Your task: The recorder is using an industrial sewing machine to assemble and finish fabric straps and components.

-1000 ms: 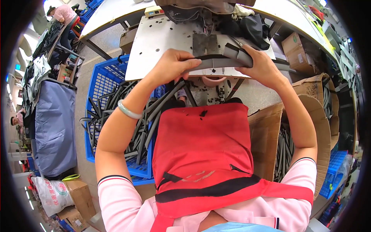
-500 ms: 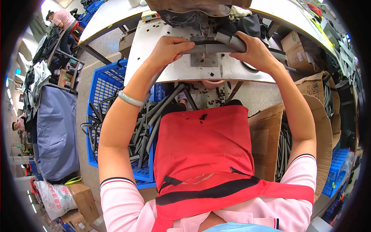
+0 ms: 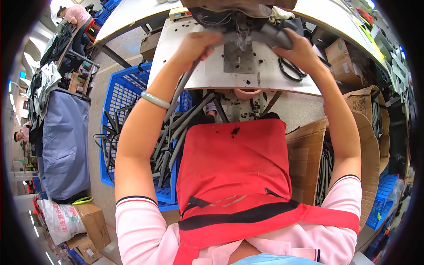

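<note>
A long grey tube-like strip [image 3: 274,36] is stretched between my hands at the machine [image 3: 229,17] on the white table [image 3: 176,48]. My left hand [image 3: 198,46], smeared by motion, pinches its left part; a tail of it hangs down past my wrist. My right hand [image 3: 299,49] is wrapped round the thicker right end, thumb toward me. The middle of the strip lies under the machine's clear guard, above a metal plate [image 3: 238,59], and is blurred there. A black loop-shaped item [image 3: 291,70] rests on the table below my right hand.
Left of my lap stands a blue crate [image 3: 108,150] full of grey strips. At my right a cardboard box [image 3: 307,163] holds more strips. Black scraps dot the table, and a pink bowl [image 3: 248,93] sits beneath it. Another person [image 3: 75,15] is far left.
Both hands have moved up and away from me, carrying the strip in under the machine. The metal plate and the black loop-shaped item are now less covered.
</note>
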### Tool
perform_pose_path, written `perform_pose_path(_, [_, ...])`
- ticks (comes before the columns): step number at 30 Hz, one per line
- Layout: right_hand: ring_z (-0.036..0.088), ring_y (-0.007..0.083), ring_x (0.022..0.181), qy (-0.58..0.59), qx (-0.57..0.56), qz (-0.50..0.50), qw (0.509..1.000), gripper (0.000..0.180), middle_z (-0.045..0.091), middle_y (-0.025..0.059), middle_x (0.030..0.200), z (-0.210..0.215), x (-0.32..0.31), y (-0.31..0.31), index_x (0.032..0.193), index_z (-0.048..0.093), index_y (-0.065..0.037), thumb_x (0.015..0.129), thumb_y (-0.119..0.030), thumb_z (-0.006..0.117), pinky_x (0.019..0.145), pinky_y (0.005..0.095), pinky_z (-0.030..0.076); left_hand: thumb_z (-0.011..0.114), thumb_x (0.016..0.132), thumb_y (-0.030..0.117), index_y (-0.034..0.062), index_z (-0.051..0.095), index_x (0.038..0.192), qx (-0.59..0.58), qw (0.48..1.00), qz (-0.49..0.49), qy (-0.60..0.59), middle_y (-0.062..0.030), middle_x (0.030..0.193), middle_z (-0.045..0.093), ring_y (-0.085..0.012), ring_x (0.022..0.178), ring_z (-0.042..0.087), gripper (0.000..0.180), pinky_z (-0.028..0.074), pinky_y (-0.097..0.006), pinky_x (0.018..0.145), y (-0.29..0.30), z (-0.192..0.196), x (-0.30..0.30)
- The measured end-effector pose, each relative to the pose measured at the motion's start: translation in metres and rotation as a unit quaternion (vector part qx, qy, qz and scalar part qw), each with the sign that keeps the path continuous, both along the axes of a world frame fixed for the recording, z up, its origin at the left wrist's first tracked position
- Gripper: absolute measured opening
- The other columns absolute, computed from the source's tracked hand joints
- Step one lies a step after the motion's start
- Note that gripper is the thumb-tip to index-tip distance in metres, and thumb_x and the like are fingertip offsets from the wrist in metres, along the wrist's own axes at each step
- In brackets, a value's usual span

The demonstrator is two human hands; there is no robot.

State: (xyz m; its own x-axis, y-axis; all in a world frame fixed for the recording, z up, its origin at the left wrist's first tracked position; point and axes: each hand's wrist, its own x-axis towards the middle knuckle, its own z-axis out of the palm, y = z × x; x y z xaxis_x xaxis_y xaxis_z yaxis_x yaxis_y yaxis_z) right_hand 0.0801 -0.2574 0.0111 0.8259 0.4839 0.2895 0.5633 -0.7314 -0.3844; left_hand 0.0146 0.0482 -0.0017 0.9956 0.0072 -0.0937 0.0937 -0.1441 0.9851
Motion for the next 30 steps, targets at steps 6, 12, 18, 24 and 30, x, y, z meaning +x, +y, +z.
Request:
perform_pose_path(6, [0.056,0.0318,0.111,-0.124,-0.18,0.256,0.942,0.029,0.059,0.0146,0.114,-0.016,-0.113,0.044,0.104,0.061,-0.003,0.076,-0.011,0.065,0.089,0.0377,0.05,0.068,0.087,0.027,0.0007,0.074,0.089,0.244,0.96,-0.123,-0.062,-0.001,0.072,0.065,-0.0085,0.063,0.054,0.027,0.046,-0.025,0.058,-0.02,-0.012,-0.03])
perform_pose_path(12, [0.06,0.0288,0.096,-0.137,-0.288,0.276,0.907,0.022,0.063,0.0135,0.098,-0.079,-0.162,0.104,0.096,0.062,-0.002,0.077,-0.011,0.057,0.09,0.0398,0.046,0.066,0.085,0.028,0.0015,0.072,0.094,0.157,0.967,-0.169,-0.106,-0.0172,0.073,0.068,-0.0187,0.066,0.059,0.029,0.049,-0.034,0.069,-0.088,-0.026,-0.047])
perform_pose_path(18, [0.059,0.0357,0.094,-0.01,-0.109,0.154,0.982,0.031,0.063,0.0162,0.093,-0.021,-0.102,0.019,0.099,0.055,-0.004,0.075,-0.017,0.071,0.083,0.0437,0.047,0.063,0.092,0.029,-0.0006,0.07,0.094,0.146,0.967,-0.197,0.071,-0.0065,0.068,0.065,-0.0132,0.058,0.055,0.031,0.047,-0.029,0.064,-0.009,-0.061,-0.08])
perform_pose_path(24, [0.057,0.0418,0.108,0.103,-0.021,0.085,0.991,0.066,0.06,0.0281,0.112,0.006,-0.078,-0.002,0.131,0.046,0.003,0.074,-0.021,0.071,0.092,0.0414,0.046,0.065,0.088,0.023,-0.0027,0.071,0.097,0.166,0.98,-0.103,-0.019,-0.0024,0.064,0.06,-0.0075,0.056,0.051,0.027,0.04,-0.025,0.053,-0.026,-0.001,-0.067])
perform_pose_path(30, [0.06,0.0312,0.113,0.091,-0.026,0.042,0.995,0.082,0.06,0.027,0.123,0.019,-0.042,-0.014,0.135,0.045,0.009,0.072,-0.032,0.079,0.099,0.0351,0.043,0.067,0.086,0.022,-0.004,0.071,0.096,0.158,0.982,-0.082,-0.062,-0.0017,0.063,0.059,-0.0087,0.058,0.053,0.028,0.043,-0.026,0.056,-0.042,0.017,-0.036])
